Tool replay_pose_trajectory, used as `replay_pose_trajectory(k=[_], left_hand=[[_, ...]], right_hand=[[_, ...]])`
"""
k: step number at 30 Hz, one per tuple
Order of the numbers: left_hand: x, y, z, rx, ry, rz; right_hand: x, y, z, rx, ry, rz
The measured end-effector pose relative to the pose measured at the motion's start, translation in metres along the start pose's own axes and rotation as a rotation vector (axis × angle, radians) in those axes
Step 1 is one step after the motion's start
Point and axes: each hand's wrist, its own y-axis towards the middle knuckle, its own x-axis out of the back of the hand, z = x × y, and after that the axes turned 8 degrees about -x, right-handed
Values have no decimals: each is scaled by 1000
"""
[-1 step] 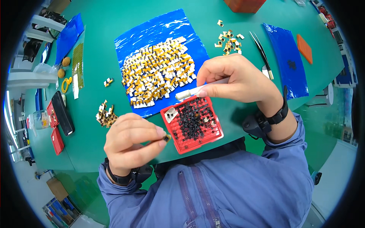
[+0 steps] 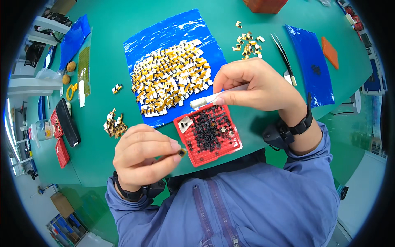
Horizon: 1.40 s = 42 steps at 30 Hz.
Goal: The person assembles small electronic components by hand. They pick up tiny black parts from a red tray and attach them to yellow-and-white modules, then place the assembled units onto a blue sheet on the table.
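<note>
Between the thumb and fingertips of my left hand (image 2: pixel 145 154) is a small gold-and-black part (image 2: pixel 182 152), held just left of the red tray's near edge. My right hand (image 2: pixel 253 84) grips a white pen-shaped tool (image 2: pixel 201 101), its blunt end pointing left over the far rim of the tray. The shallow red tray (image 2: pixel 197 161) holds many tiny black round pieces (image 2: pixel 207 129) and a white scrap (image 2: pixel 184 124) with dark dots. Beyond it, rows of small white-and-gold parts (image 2: pixel 170 78) cover a blue sheet (image 2: pixel 164 31).
Loose gold parts lie in a small pile (image 2: pixel 249 46) at the far right and another pile (image 2: pixel 115 124) at left. Tweezers (image 2: pixel 283 57) rest beside a second blue sheet (image 2: pixel 310 61) and an orange block (image 2: pixel 329 52). A black case (image 2: pixel 68 122) and yellow scissors (image 2: pixel 71 91) are on the left.
My left fingers have turned the small part slightly, so more of its dark face shows. My right hand and the white tool have stayed in place.
</note>
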Motion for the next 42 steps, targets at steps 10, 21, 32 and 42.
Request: replay_pose_trajectory(k=[10, 21, 32, 42], left_hand=[[2, 3, -6, -4, -41, 46], [3, 1, -6, -12, -49, 29], [-3, 8, -4, 55, -179, 90], [-20, 0, -3, 370, -362, 8]], right_hand=[[-2, 1, -3, 26, -41, 3], [-7, 2, -5, 41, 6, -43], [-8, -3, 13, 298, 47, 93], [-28, -4, 16, 459, -113, 67]])
